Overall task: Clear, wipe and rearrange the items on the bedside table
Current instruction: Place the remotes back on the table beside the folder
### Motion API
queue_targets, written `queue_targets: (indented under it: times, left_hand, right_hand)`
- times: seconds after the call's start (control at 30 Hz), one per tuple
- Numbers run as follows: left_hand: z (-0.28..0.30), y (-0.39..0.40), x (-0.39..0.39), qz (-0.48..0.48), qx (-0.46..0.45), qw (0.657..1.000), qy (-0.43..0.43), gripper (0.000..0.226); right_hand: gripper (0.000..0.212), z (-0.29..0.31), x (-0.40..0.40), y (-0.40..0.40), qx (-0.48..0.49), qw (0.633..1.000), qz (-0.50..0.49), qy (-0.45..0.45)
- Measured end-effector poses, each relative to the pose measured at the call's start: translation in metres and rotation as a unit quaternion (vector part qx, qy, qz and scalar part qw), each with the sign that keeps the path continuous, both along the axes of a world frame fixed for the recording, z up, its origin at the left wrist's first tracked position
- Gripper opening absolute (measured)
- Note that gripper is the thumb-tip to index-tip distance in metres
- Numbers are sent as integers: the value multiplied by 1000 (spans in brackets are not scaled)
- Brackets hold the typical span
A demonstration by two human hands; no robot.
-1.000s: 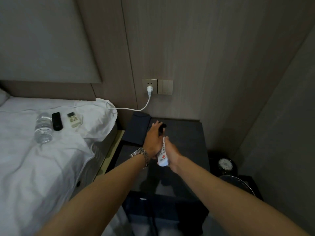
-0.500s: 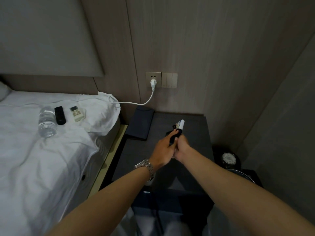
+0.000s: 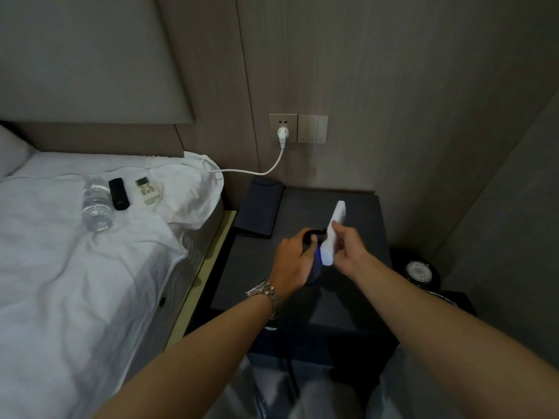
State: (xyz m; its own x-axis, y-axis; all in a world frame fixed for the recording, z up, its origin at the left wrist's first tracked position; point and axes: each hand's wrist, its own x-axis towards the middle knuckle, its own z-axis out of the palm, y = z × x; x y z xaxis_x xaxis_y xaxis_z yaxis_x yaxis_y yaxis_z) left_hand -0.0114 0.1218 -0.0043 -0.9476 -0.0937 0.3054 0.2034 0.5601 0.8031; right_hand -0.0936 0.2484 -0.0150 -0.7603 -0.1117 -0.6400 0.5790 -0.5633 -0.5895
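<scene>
Over table (image 3: 357, 213), white device (image 3: 332, 234) between right fingers (image 3: 340, 229)

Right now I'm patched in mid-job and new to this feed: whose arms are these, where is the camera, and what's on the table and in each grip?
There is no machine: a person works bare-handed, and the single camera sits on their head, looking down. The left hand, with a wristwatch, closes its grip on something dark, too blurred to name. The right hand holds a white remote-like object above the dark bedside table. A dark folder lies at the table's left edge. On the bed lie a water bottle, a black remote and a white remote.
</scene>
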Motion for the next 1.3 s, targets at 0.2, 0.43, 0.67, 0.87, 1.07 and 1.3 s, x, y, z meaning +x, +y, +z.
queue_targets:
  times: [0.2, 0.43, 0.67, 0.87, 1.07, 1.3]
  left_hand:
    - [9, -11, -8, 214, 158, 961, -78, 24]
    - [27, -20, -27, 218, 185, 958, -33, 32]
    - [11, -16, -45, 14, 53, 990, -134, 55]
    - [3, 4, -26, 6, 147, 971, -187, 39]
    - [-9, 18, -7, -13, 185, 964, -191, 35]
    - [-14, 20, 3, -70, 143, 975, -153, 38]
  right_hand:
    - [68, -3, 12, -6, 101, 989, 66, 85]
    - [40, 12, 33, -20, 110, 972, 189, 84]
    - [45, 18, 49, -47, -23, 983, 176, 51]
    - [46, 5, 33, -44, -42, 996, 80, 10]
    - [57, -10, 11, -30, -2, 1000, 9, -28]
    - [40, -16, 4, -19, 44, 999, -12, -26]
